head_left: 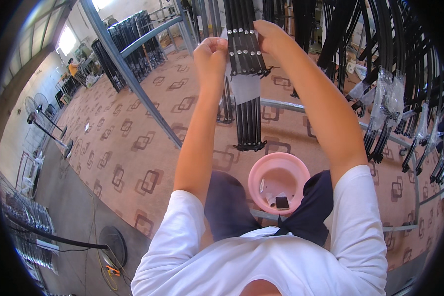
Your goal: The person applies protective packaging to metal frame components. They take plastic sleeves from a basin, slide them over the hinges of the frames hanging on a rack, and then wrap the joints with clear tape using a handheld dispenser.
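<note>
In front of me hangs a bundle of black belt-like straps (244,42), side by side, with two rows of silver studs across them. My left hand (212,56) is closed at the bundle's left edge, thumb and fingers pinched together. On the right edge, my right hand (270,38) grips the same bundle, its fingertips partly hidden behind the straps. A whitish translucent sheet (245,89) shows just below the studded ends. Lower down hangs a second bundle of black straps (249,123) with small ends at the bottom.
A pink basin (301,172) stands between my legs with small items inside, one black. Many black straps (387,54), some wrapped in clear plastic, hang on the right. A metal frame (128,74) rises on the left. Farther off are standing fans (37,116) and a person (74,68).
</note>
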`<state>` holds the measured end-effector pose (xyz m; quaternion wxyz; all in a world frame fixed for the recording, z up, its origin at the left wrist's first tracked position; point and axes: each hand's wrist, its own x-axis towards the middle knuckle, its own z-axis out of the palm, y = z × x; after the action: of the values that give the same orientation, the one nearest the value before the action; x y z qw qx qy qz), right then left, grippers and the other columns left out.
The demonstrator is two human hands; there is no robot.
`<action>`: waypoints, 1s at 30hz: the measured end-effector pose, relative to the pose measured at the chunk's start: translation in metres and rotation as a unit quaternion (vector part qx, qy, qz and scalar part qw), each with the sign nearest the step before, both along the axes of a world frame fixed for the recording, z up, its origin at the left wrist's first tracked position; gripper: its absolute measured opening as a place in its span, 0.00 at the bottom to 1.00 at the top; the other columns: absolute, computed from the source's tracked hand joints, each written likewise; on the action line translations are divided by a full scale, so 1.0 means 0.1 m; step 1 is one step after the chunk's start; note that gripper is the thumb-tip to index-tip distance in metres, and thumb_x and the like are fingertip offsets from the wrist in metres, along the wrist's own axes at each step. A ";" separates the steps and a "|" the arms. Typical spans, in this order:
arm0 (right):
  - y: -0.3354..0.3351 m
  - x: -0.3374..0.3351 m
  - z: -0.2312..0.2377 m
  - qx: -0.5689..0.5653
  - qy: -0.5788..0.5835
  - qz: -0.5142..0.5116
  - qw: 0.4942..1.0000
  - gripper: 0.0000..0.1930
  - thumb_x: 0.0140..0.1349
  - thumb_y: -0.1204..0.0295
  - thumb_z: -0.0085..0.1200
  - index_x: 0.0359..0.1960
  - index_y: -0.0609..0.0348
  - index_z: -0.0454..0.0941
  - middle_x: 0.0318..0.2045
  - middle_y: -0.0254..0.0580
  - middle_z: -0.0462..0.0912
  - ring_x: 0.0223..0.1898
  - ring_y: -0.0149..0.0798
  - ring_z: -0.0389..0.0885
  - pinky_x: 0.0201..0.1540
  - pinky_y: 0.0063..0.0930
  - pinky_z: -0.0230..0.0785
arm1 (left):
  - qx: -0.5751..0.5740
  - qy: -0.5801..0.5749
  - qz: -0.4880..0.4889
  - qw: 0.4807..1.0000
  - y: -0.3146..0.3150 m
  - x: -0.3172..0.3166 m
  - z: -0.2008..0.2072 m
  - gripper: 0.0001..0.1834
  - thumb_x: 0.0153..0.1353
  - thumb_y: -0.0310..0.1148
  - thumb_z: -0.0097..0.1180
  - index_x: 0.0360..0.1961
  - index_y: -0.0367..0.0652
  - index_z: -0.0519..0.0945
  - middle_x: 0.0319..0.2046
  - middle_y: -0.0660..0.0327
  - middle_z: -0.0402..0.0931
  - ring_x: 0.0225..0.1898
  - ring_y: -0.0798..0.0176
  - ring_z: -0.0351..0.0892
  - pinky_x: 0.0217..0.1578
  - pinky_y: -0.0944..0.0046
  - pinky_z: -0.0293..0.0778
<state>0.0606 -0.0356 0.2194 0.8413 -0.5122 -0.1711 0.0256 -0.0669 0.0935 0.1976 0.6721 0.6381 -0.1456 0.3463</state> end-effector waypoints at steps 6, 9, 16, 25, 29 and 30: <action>0.30 -0.42 0.10 0.022 0.045 0.027 0.998 0.10 0.57 0.70 0.44 0.34 0.65 0.72 0.29 0.47 0.77 0.30 0.40 0.79 0.30 0.34 0.75 | -0.008 0.060 -0.100 0.993 0.35 0.00 -0.03 0.07 0.55 0.32 0.53 0.28 0.38 0.75 0.21 0.69 0.70 0.22 0.77 0.64 0.25 0.78 0.58; 0.30 -0.71 0.16 0.056 -0.004 0.051 0.997 0.13 0.59 0.65 0.46 0.36 0.65 0.71 0.30 0.46 0.77 0.30 0.38 0.79 0.32 0.32 0.75 | 0.053 0.054 -0.089 0.993 0.40 -0.04 0.02 0.07 0.54 0.32 0.53 0.30 0.39 0.74 0.24 0.69 0.71 0.24 0.77 0.65 0.27 0.77 0.58; 0.16 -0.97 0.28 -0.063 -0.064 0.138 0.986 0.15 0.50 0.69 0.56 0.35 0.68 0.73 0.28 0.45 0.78 0.28 0.34 0.79 0.34 0.23 0.73 | -0.034 0.188 -0.285 0.939 0.53 0.13 0.05 0.15 0.53 0.34 0.54 0.41 0.39 0.71 0.33 0.64 0.73 0.35 0.67 0.73 0.37 0.66 0.68; 0.15 -0.82 0.29 -0.116 -0.033 0.162 0.979 0.13 0.41 0.81 0.59 0.31 0.72 0.75 0.26 0.48 0.78 0.24 0.37 0.79 0.31 0.27 0.74 | -0.092 0.183 -0.351 0.913 0.50 0.21 0.07 0.13 0.50 0.27 0.55 0.39 0.38 0.73 0.33 0.61 0.75 0.35 0.63 0.76 0.38 0.63 0.71; 0.18 -0.89 0.16 -0.131 -0.090 0.112 0.981 0.14 0.38 0.82 0.59 0.31 0.71 0.75 0.26 0.47 0.78 0.26 0.37 0.79 0.33 0.27 0.73 | -0.084 0.094 -0.236 0.964 0.44 0.09 0.10 0.10 0.44 0.25 0.56 0.30 0.36 0.74 0.27 0.61 0.74 0.28 0.66 0.73 0.30 0.67 0.69; 0.17 -0.88 0.10 -0.124 -0.095 0.103 0.982 0.14 0.38 0.82 0.60 0.31 0.70 0.75 0.26 0.47 0.78 0.26 0.36 0.79 0.34 0.27 0.73 | -0.078 0.065 -0.199 0.975 0.38 0.05 0.11 0.09 0.42 0.24 0.55 0.28 0.35 0.74 0.25 0.60 0.74 0.25 0.67 0.73 0.28 0.69 0.68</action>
<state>-0.0274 -0.0187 0.2299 0.7440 -0.5923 -0.2976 0.0841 -0.0616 0.1314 0.2082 0.7831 0.5631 -0.1983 0.1740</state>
